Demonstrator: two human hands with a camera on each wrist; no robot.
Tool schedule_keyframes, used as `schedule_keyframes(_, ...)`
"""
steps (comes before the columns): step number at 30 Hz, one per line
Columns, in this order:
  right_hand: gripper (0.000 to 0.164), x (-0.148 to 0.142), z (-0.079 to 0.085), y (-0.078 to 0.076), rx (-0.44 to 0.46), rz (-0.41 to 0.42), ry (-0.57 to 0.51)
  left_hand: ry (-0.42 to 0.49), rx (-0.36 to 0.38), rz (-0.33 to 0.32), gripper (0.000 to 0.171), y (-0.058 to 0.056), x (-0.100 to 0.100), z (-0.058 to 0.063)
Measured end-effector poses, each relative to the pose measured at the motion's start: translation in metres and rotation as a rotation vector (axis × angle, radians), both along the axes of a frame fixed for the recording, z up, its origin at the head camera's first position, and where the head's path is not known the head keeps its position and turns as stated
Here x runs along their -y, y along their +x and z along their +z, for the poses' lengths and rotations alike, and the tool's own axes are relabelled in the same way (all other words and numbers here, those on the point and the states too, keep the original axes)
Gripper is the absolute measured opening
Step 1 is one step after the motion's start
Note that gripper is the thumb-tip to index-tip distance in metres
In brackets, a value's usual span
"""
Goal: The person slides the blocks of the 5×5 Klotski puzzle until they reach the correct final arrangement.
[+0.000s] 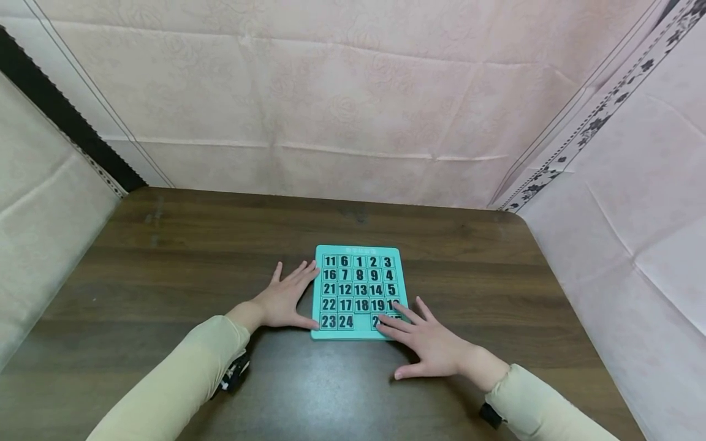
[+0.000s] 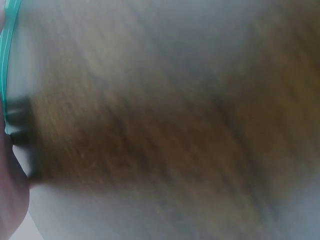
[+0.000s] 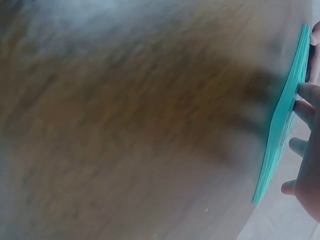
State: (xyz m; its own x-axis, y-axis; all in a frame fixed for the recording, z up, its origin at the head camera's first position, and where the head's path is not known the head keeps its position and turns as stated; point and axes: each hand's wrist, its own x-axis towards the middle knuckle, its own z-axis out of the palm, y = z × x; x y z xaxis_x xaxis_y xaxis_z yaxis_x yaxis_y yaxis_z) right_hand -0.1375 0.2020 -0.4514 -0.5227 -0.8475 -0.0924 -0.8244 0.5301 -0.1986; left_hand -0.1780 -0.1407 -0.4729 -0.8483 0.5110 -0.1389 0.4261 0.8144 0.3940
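Observation:
A turquoise sliding number puzzle (image 1: 358, 335) lies flat on the table, its black-numbered tiles set in rows. The bottom row has a gap just right of the 24 tile (image 1: 345, 321); tiles at the lower right are partly hidden by fingers. My left hand (image 1: 282, 301), fingers spread, touches the puzzle's left edge, with the thumb at its lower left corner. My right hand (image 1: 427, 342) reaches over the lower right corner, fingertips on or just above the tiles there, thumb out over the table. In the right wrist view the puzzle (image 3: 280, 120) shows edge-on beside the fingers.
The brown wood-grain table (image 1: 220, 245) extends around the puzzle on all sides. Pale patterned cloth (image 1: 342, 104) hangs behind the table's far edge, with more cloth at the left and right. A dark band is attached to each sleeve near the wrist.

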Motion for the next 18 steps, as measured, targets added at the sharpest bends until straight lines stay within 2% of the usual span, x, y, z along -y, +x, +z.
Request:
schedule_keyframes(8, 0.083, 0.015, 0.006, -0.001, -0.036, 0.033, -0.038, 0.004, -0.006, -0.002, 0.114, 0.001, 0.0, 0.001)
schedule_keyframes(18, 0.085, 0.047, 0.003, -0.005, -0.038, 0.092, 0.076, -0.013, 0.007, 0.011, 0.114, 0.0, 0.0, -0.001)
